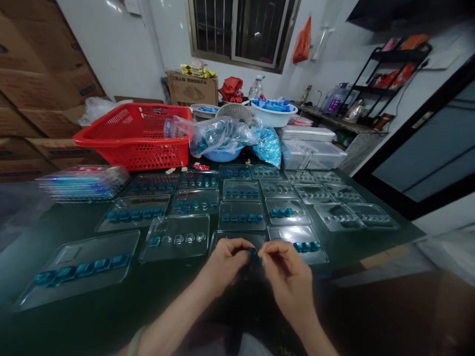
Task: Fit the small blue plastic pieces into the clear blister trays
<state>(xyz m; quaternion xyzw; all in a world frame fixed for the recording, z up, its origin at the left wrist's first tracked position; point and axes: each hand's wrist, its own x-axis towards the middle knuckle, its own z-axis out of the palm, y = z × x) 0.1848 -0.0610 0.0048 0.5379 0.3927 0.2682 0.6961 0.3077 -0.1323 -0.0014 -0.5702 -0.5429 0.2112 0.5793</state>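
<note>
In front of me, my left hand (228,262) pinches a small dark blue piece (253,252) between thumb and fingertips. My right hand (285,269) is closed in a pinch just to the right of it; what lies between those fingertips is too small to make out. Behind both hands is a clear plastic tray (218,238), partly covered by them. Another clear tray, right of centre, carries a row of blue cube-like pieces (306,246), partly hidden by my right hand. Left of my hands, a clear tray (168,249) has one blue piece (155,241) beside several unfilled hollows.
More clear trays, several with blue pieces (85,268), cover the dark green table (159,296). Behind them stand a red basket (144,148), a plastic bag (222,131) over a blue basin (222,155), and clear boxes (313,153). Stacked trays (83,183) sit at left.
</note>
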